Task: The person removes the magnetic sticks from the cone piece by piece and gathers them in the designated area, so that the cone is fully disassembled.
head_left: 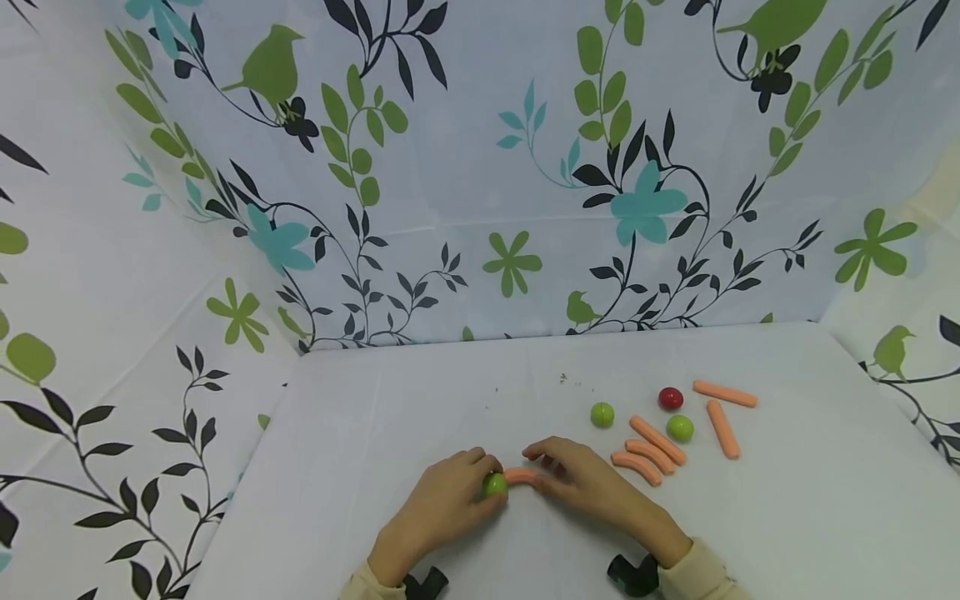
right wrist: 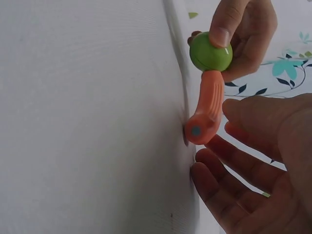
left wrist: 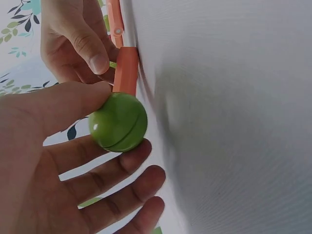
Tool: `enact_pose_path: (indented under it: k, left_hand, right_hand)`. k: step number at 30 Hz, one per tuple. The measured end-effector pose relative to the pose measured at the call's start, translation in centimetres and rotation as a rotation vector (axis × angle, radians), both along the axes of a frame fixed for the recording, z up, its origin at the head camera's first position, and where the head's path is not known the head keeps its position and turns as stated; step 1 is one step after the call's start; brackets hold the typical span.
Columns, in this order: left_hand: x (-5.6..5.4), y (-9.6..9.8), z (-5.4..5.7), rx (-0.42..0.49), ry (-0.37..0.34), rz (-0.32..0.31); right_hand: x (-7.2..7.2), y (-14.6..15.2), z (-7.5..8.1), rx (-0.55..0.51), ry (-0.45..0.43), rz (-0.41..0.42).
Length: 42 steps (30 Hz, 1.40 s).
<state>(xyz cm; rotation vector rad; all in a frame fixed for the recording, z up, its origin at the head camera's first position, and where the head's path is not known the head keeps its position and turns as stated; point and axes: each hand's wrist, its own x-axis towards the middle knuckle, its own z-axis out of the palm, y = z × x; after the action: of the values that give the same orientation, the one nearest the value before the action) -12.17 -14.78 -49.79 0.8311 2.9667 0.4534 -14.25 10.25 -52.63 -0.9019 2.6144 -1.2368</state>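
Between the thumb and fingers of my left hand (head_left: 453, 496) is a glossy green ball (left wrist: 118, 122), pinched at the front middle of the table. A curved orange stick (right wrist: 210, 100) meets the ball at one end and points toward my right hand (head_left: 581, 483). The stick's free end carries a small grey-blue disc. In the right wrist view, my right thumb (right wrist: 234, 108) lies right beside the stick. The other right fingers are spread loosely around its free end without closing on it.
Right of my hands on the white-covered table (head_left: 420, 400) lie two curved orange sticks (head_left: 636, 467) and a straight orange stick (head_left: 657, 440). Behind them sit a green ball (head_left: 602, 415), another green ball (head_left: 680, 428) and a red ball (head_left: 671, 398). Two more straight sticks (head_left: 722, 429) lie farther right.
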Motion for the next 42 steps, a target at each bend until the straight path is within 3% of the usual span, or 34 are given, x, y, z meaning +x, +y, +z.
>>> enact_pose_path:
  k: [10,19,25,31,37,42]
  left_hand:
    - [0.0,0.3,-0.3,0.02,0.063,-0.058]
    - [-0.2,0.2,0.4,-0.006,-0.004,-0.119]
    - [-0.3,0.1,0.8,-0.041,0.015,-0.154]
    - [-1.1,-0.1,0.9,-0.049,0.009,-0.1]
    - [-2.9,0.1,0.7,-0.01,0.019,-0.047]
    - [-4.0,0.4,0.3,0.011,0.025,0.004]
  right_hand:
    - [0.1,-0.3,-0.2,-0.026,0.068,0.045]
    - [0.0,0.2,0.2,-0.004,0.092,0.092]
    - [0.0,0.5,0.5,0.043,0.134,0.095]
    - [0.1,1.0,0.6,0.038,0.124,0.067]
    - [-0.1,1.6,0.7,0.072,0.124,0.016]
    - [-0.2,1.4,0.6,0.105,0.133,0.02]
